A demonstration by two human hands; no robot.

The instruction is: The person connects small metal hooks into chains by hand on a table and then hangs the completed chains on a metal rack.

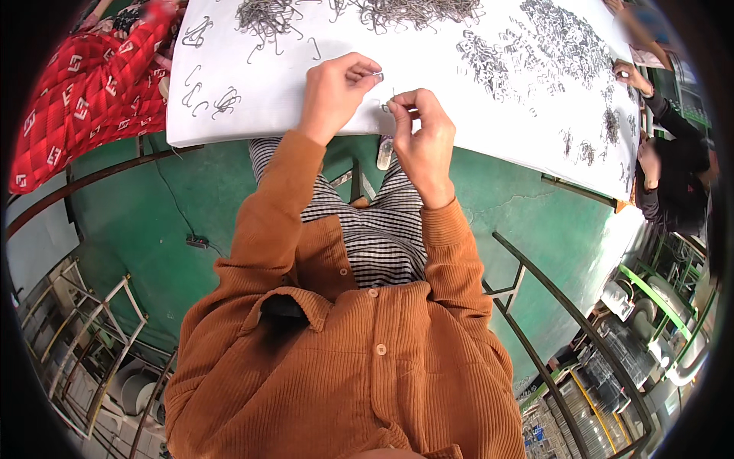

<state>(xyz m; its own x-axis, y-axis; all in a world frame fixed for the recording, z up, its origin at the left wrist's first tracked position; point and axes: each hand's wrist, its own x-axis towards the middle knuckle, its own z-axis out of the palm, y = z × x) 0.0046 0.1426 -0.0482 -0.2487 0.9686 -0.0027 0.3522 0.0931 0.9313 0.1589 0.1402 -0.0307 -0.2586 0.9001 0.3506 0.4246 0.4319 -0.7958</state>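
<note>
Two bare hands at work over the near edge of a white-covered bench (474,115), the landmark for all below. Below the bench edge: green floor (191,206), wearer's orange corduroy jacket (359,367) over a striped shirt (382,237). Left of the bench: a person in a red patterned garment (84,84). At the bench's right end: another person in dark clothing (677,183), one hand (631,76) resting on the bench top. Along the far edge of the bench: tangled heaps of bent wire hooks (267,17); toward the far right of the top, spreads of small metal clips (550,38); near the left edge, a few loose hooks (206,99).

Left hand (336,92) over the near edge of the bench, thumb and forefinger pinched narrow on a small metal clip (378,75), held just above the white cover. Right hand (424,134) just beside it, also over the near edge, fingertips closed on another small metal piece (388,107); exact shape too small to tell. Hands close together, not touching. Just under the bench edge, between the wrists: a small clear bottle-like object (384,151), hanging or tucked there, cannot tell which.
</note>
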